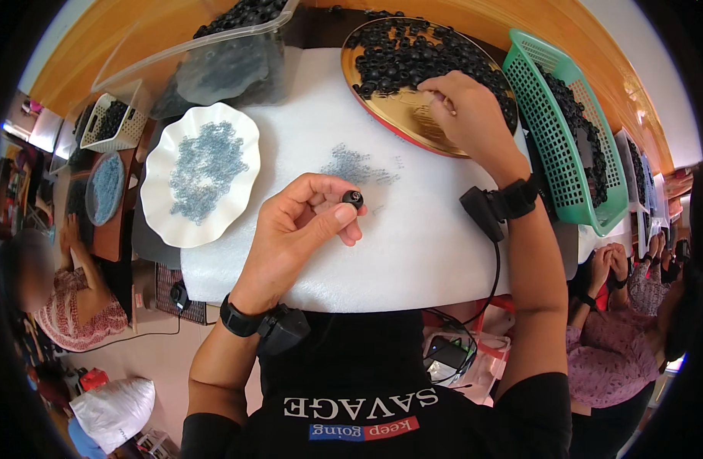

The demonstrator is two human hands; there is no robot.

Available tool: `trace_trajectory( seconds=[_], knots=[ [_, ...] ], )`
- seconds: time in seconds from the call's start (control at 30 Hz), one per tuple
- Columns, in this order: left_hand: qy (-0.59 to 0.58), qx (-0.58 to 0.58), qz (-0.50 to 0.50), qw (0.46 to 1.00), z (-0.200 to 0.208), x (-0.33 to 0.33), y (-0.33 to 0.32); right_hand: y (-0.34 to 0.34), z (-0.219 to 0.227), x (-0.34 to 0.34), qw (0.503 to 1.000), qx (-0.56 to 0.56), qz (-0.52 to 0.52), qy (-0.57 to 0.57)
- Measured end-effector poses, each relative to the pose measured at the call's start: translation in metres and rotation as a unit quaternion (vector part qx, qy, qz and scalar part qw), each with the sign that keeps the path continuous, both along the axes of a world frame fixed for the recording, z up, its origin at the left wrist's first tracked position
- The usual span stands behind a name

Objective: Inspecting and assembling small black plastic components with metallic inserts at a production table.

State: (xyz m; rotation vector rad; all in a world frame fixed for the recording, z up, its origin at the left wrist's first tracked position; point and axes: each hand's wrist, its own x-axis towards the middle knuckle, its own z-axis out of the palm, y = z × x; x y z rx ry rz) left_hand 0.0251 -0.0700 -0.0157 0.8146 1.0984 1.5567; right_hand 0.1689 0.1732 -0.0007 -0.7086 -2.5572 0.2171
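Note:
Between the thumb and fingers of my left hand (294, 222) is a small round black part (354, 199) with a lighter centre, held above the white padded work surface (237, 279). My right hand (474, 118) is over the near right part of a round gold tray (420, 130) with a red rim. Its fingers are curled and closed near the tips; whatever they hold, if anything, is hidden. Many black round parts (397, 65) fill the far side of that tray. Just beyond my left hand lies a loose pile of tiny bluish-clear pieces (348, 164).
A white scalloped dish (156, 195) of similar bluish pieces stands to the left. Behind it is a clear plastic bin (279, 57) of black parts. A green basket (608, 218) of black parts borders the right. A cable (495, 279) hangs from my right wrist device. People sit on both sides.

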Motion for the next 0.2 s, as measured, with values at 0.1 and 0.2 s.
trace_trajectory(
  seconds=[0.1, 0.2],
  knots=[
    [-0.001, 0.018, 0.014, 1.000, -0.001, -0.001, 0.001, -0.018, 0.016, -0.004, 0.980, -0.178, 0.032, 0.083],
    [-0.035, 0.038, 0.025, 0.998, 0.002, -0.002, 0.001, -0.039, 0.031, -0.008, 0.884, -0.447, 0.087, 0.107]
  ],
)
